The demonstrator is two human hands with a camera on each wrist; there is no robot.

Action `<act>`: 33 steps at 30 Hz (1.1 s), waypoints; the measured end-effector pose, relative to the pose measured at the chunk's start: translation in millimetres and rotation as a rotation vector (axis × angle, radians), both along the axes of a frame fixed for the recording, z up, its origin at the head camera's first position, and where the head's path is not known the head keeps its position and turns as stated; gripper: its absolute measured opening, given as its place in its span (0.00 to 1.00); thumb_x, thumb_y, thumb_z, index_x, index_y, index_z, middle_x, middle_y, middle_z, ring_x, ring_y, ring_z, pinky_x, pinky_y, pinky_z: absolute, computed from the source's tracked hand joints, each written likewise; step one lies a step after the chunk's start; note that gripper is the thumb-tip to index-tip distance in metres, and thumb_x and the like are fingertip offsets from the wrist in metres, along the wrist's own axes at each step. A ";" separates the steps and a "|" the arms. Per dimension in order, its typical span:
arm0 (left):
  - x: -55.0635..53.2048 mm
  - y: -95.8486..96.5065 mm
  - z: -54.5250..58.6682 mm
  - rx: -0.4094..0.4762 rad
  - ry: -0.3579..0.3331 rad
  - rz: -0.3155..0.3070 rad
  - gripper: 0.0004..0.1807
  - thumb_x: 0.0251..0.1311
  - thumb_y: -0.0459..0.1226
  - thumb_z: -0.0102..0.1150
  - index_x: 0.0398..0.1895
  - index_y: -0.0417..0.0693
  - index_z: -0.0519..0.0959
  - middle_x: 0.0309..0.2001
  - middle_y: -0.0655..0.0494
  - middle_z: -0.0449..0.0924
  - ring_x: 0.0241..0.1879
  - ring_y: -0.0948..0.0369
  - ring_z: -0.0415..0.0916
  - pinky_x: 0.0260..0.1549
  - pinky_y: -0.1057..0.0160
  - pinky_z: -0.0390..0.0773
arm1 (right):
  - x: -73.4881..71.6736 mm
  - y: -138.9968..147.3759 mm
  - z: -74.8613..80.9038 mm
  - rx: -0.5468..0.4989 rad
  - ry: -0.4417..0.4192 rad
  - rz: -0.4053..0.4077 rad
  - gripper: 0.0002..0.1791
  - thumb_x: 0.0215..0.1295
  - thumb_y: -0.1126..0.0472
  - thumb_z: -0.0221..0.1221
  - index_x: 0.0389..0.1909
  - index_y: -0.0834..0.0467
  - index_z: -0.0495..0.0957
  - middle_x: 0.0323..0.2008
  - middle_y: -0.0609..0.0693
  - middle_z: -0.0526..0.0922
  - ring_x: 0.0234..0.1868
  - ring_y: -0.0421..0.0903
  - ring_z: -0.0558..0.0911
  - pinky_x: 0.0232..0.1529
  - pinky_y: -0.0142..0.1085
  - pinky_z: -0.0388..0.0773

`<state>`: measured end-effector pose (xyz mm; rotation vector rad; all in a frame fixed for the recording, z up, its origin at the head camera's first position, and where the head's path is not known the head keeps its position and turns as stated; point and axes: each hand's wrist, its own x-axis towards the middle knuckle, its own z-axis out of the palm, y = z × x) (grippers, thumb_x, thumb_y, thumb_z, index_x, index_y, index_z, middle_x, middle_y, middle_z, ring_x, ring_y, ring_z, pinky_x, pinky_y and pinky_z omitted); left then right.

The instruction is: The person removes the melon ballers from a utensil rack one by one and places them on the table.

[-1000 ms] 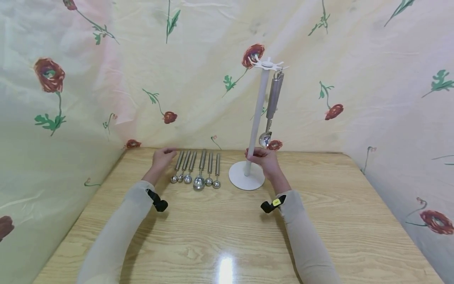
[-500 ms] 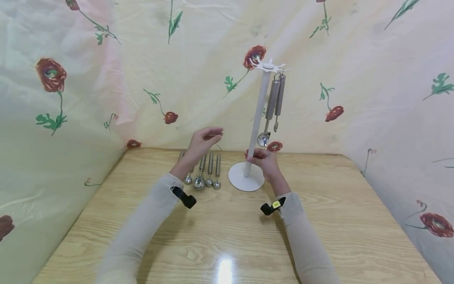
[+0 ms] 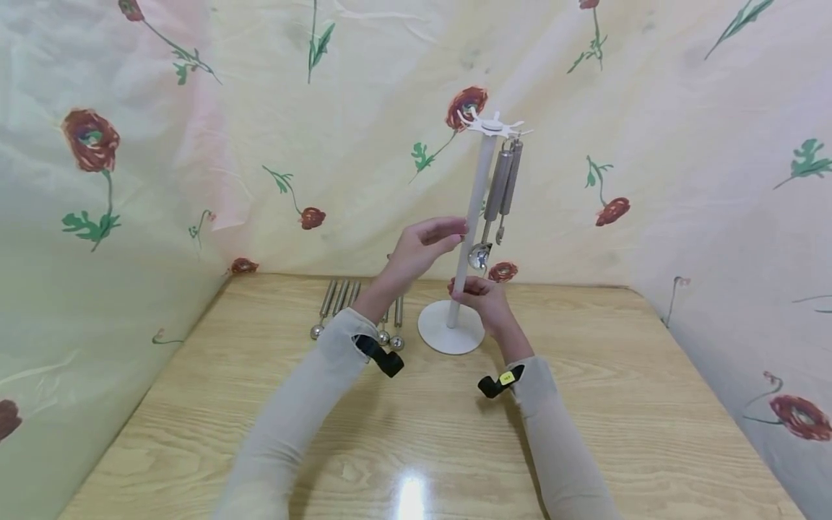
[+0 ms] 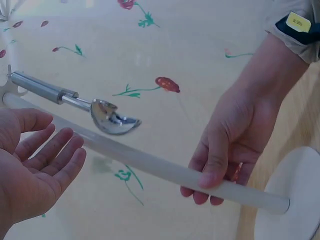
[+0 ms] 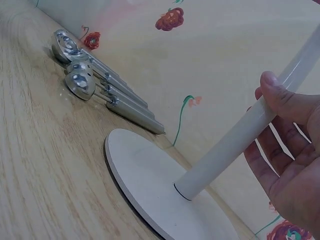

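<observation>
A white stand's pole (image 3: pixel 479 180) rises from a round base (image 3: pixel 432 332) to a ring of hooks (image 3: pixel 492 126). From the hooks hang two metal utensils: an ice cream scoop (image 3: pixel 497 191) and a thinner one (image 3: pixel 512 177) behind it, its head hard to make out. My right hand (image 3: pixel 489 307) pinches the pole low down between thumb and fingers. My left hand (image 3: pixel 422 249), holding nothing, is raised at the pole's left side with fingers loosely bent. In the left wrist view its fingertips (image 4: pixel 75 150) are close beside the pole; whether they touch it I cannot tell.
Several metal scoops (image 3: pixel 328 300) lie in a row on the wooden table (image 3: pixel 520 433), left of the base, partly hidden by the left forearm. A flowered cloth (image 3: pixel 364 144) hangs behind and at both sides.
My left hand has moved right and up from the left end of the scoop row to the pole. The hanging utensils have shifted slightly on their hooks. My right hand has stayed on the pole.
</observation>
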<state>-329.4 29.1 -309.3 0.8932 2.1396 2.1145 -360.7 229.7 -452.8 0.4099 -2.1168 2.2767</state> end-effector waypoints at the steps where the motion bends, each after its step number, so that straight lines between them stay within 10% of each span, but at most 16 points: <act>1: -0.4 2.4 0.1 0.001 0.000 -0.005 0.20 0.72 0.33 0.58 0.65 0.42 0.77 0.62 0.45 0.81 0.62 0.53 0.80 0.62 0.63 0.81 | 0.4 0.3 -0.1 -0.001 -0.001 0.000 0.13 0.65 0.73 0.64 0.41 0.52 0.86 0.37 0.40 0.89 0.44 0.38 0.88 0.52 0.30 0.85; 19: -3.5 30.6 5.6 -0.005 -0.078 -0.095 0.21 0.74 0.34 0.57 0.67 0.41 0.76 0.65 0.46 0.79 0.64 0.55 0.78 0.61 0.66 0.80 | 10.9 -3.2 14.9 -0.018 -0.042 0.032 0.17 0.67 0.77 0.60 0.38 0.51 0.87 0.36 0.41 0.89 0.43 0.37 0.87 0.50 0.28 0.85; 33: -1.5 37.4 23.6 0.074 -0.107 -0.120 0.23 0.72 0.35 0.59 0.68 0.40 0.74 0.59 0.43 0.83 0.58 0.54 0.83 0.57 0.63 0.84 | -0.8 0.2 -2.4 0.010 -0.003 0.013 0.14 0.68 0.74 0.61 0.41 0.51 0.85 0.37 0.40 0.89 0.45 0.37 0.86 0.53 0.29 0.84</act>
